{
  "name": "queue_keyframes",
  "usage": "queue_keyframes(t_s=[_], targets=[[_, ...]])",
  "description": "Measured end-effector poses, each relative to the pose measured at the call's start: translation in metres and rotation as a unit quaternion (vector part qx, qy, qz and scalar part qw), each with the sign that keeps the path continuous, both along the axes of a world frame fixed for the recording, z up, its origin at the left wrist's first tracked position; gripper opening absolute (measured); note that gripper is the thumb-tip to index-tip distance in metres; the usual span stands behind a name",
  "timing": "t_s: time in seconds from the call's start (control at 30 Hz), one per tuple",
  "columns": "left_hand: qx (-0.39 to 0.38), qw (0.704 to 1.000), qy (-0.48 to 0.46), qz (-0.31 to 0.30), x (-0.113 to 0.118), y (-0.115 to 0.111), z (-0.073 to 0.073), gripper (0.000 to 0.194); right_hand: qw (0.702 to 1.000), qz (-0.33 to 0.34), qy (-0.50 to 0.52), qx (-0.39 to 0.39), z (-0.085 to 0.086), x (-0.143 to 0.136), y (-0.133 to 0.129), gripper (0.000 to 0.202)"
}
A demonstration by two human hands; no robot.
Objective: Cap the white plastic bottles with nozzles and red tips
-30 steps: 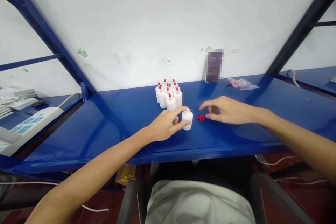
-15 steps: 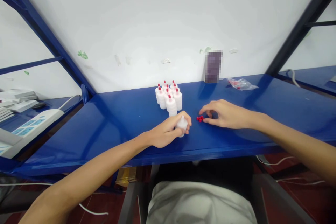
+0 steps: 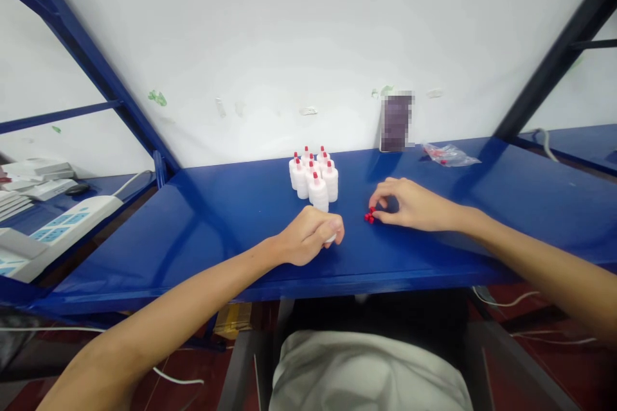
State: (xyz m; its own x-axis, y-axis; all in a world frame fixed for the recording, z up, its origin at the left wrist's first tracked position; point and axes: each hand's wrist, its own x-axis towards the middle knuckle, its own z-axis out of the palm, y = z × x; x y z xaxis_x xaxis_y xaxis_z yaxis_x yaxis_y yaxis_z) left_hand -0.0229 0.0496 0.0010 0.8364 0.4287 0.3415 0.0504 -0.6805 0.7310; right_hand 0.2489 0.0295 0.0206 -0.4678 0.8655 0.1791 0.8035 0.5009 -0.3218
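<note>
My left hand (image 3: 311,234) is closed around a white squeeze bottle (image 3: 330,239); only a small bit of it shows between the fingers. To the right, my right hand (image 3: 405,204) has its thumb and index finger pinched on a red cap at the edge of a small pile of red caps (image 3: 369,217) on the blue table. Just beyond my left hand, several white squeeze bottles (image 3: 318,192) with red tips stand upright in a tight group.
The blue table (image 3: 231,212) runs back to a white wall. At the back stand a blurred dark upright panel (image 3: 396,122) and, right of it, a clear plastic bag (image 3: 450,155) with red bits inside. A white power strip (image 3: 72,231) lies at the left, beyond the blue frame.
My right thumb and fingertip have come together at the red caps. My left hand has turned, its thumb over the bottle, so the nozzle that showed before is hidden. The view has shifted slightly.
</note>
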Motion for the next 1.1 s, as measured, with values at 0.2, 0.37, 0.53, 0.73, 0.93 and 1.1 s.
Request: queue_keyframes(t_s=[0.2,0.37,0.53,0.73,0.93,1.1], targets=[[-0.064,0.996,-0.011,0.061,0.001,0.007,-0.003,0.061,0.986,-0.028,0.153,-0.067,0.011,-0.015,-0.006,0.022],[-0.105,0.991,-0.015,0.078,0.002,0.009,-0.003,0.059,0.946,0.017,0.312,-0.084,0.018,-0.051,-0.025,0.022],[-0.091,0.990,-0.013,0.111,0.003,0.010,-0.003,0.060,0.922,0.039,0.369,-0.111,0.010,-0.074,-0.025,0.018],[-0.065,0.988,-0.001,0.141,0.003,0.012,-0.003,0.059,0.924,0.018,0.375,-0.075,0.001,-0.074,-0.021,0.015],[-0.062,0.991,-0.004,0.118,0.002,0.012,-0.003,0.060,0.920,0.028,0.381,-0.084,0.007,-0.079,-0.026,0.014],[-0.060,0.994,-0.009,0.094,0.000,0.012,-0.003,0.060,0.913,0.019,0.396,-0.100,0.006,-0.086,-0.029,0.014]])
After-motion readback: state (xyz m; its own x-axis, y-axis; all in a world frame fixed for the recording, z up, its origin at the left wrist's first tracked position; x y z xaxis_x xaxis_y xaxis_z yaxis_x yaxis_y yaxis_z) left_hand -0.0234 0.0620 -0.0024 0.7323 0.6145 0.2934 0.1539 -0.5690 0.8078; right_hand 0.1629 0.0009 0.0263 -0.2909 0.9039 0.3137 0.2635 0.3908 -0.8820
